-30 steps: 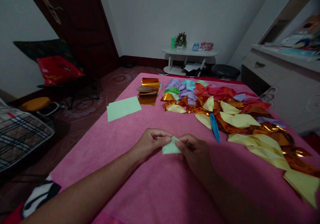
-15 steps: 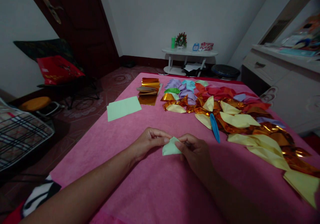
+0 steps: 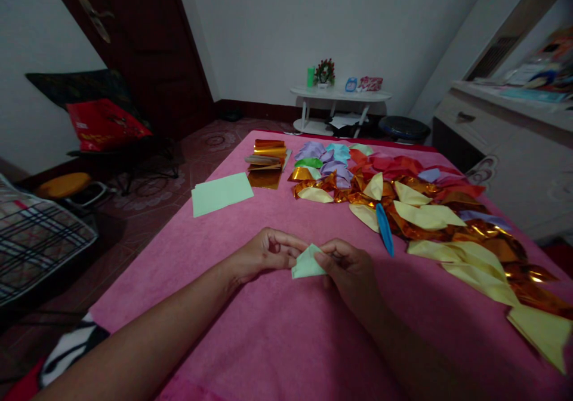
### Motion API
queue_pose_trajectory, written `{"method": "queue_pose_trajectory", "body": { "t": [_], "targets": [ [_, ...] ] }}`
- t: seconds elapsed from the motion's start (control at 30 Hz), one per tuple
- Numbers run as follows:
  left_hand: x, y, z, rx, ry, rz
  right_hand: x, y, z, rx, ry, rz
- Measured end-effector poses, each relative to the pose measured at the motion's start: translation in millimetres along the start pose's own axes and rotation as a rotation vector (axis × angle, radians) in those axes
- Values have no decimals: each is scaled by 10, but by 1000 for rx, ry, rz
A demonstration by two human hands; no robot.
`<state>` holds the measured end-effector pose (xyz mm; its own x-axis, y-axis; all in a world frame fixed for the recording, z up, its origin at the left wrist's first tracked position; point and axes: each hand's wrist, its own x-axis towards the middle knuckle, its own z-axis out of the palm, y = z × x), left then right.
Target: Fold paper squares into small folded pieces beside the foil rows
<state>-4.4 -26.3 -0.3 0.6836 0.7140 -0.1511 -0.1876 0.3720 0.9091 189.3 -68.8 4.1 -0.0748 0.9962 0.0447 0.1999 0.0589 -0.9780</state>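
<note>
A small folded piece of pale green paper (image 3: 308,262) is held between my two hands above the pink cloth. My right hand (image 3: 351,267) pinches its right side, thumb on the front face and fingers behind. At the left edge, my left hand (image 3: 274,250) has its fingers and thumb closed in on the paper; its fingertips are partly hidden behind it. Flat pale green sheets (image 3: 222,194) lie to the left, beyond my left hand. A folded blue paper piece (image 3: 385,229) lies beyond my right hand.
Shiny gold paper sheets (image 3: 267,165) are stacked near the table's far edge. Many folded paper pieces (image 3: 425,215) in yellow, gold, red and purple cover the right side of the pink cloth (image 3: 250,341). A white side table (image 3: 342,93) stands by the wall, a cabinet at right.
My left thumb has slid off the front of the green paper to its lower left edge. The paper's left side has shifted slightly; my right hand keeps its pinch.
</note>
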Motion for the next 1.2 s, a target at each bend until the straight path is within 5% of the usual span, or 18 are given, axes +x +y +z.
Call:
{"method": "queue_pose_trajectory", "body": {
  "t": [0.2, 0.6, 1.2],
  "targets": [
    [9, -10, -34, -8, -70, -10, -6, -1, -9, 12, 11, 8],
    [33, -46, 113, 45, 193, 46, -8, -34, 8, -45, -11, -12],
    [37, -22, 125, 45, 210, 29, -31, 4, 16, -50, -16, -41]
  ]
}}
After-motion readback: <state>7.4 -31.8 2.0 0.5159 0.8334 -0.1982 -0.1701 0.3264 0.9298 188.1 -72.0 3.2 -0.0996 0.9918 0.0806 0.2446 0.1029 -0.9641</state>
